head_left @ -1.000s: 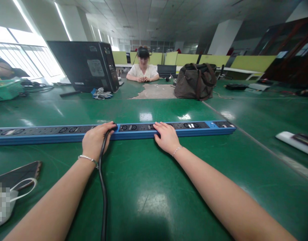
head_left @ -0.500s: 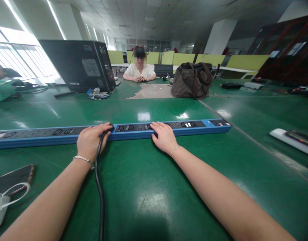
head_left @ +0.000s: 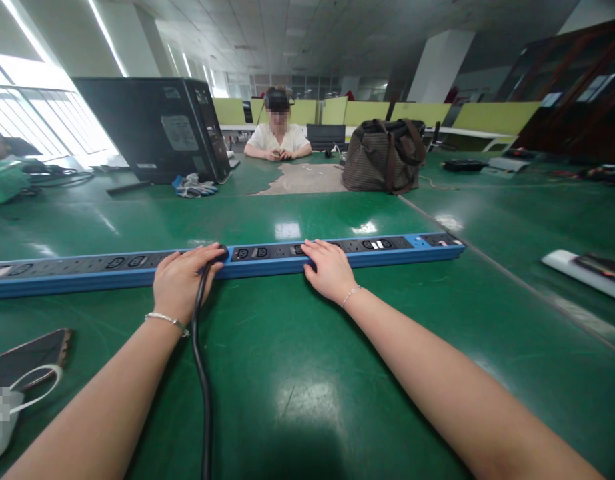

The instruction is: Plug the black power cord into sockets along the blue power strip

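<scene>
Holding, apparently, the plug (head_left: 221, 253) of a black cable (head_left: 204, 380), the left hand (head_left: 181, 277) stayed on the blue power strip (head_left: 267, 268) across the desk (head_left: 267, 373); farther right, the right hand (head_left: 331, 272) rested loosely spread, neither having shifted, so it lay steady

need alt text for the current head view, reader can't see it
The left hand holds a black cable at a blue power strip, and the right hand rests on the strip. Behind it on the green table are a computer and bag, with another person beyond.
</scene>
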### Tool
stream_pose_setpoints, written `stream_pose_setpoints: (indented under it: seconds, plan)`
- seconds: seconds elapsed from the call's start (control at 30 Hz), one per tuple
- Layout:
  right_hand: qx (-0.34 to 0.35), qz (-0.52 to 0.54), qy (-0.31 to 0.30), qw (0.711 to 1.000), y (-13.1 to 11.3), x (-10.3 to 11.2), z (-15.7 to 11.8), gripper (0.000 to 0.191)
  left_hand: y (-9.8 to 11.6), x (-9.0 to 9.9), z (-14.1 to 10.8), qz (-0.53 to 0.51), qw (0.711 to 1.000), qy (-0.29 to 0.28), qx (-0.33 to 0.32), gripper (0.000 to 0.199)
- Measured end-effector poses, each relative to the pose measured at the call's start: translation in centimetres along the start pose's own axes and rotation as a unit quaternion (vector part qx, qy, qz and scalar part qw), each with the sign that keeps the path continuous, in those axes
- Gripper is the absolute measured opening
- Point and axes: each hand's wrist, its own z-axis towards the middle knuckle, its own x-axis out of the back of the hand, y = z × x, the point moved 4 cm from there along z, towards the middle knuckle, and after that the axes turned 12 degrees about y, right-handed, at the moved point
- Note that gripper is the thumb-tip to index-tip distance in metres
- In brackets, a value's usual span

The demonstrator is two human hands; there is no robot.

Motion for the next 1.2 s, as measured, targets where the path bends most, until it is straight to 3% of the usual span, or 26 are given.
stream_pose_setpoints:
  seconds: [0.3,0.53,0.83,0.93,1.07,1.2]
  plan:
    - [0.003,0.007,0.012,1.0,0.0,0.0,-0.1,0.043,-0.1,0.3,-0.4,-0.021,0.999,-0.038,-0.025,0.031]
    - [0.006,0.0,0.017,1.0,0.1,0.0,-0.1,0.043,-0.3,-0.2,-0.7,-0.014,0.999,-0.012,-0.051,0.029]
    - [0.006,0.001,0.017,1.0,0.0,0.1,0.0,0.043,-0.5,-0.7,-0.7,-0.016,1.0,-0.026,-0.003,0.028]
    - [0.005,0.003,0.018,1.0,-0.1,0.1,-0.1,0.043,-0.4,-0.5,-0.5,-0.042,0.999,0.003,0.018,0.026]
    - [0.005,0.002,0.018,1.0,0.0,0.1,-0.1,0.043,-0.5,0.4,-0.2,-0.074,0.991,0.099,0.059,0.025]
    - [0.007,-0.001,0.015,1.0,0.0,0.1,-0.1,0.043,-0.6,0.5,-0.1,-0.074,0.99,0.093,0.077,0.026]
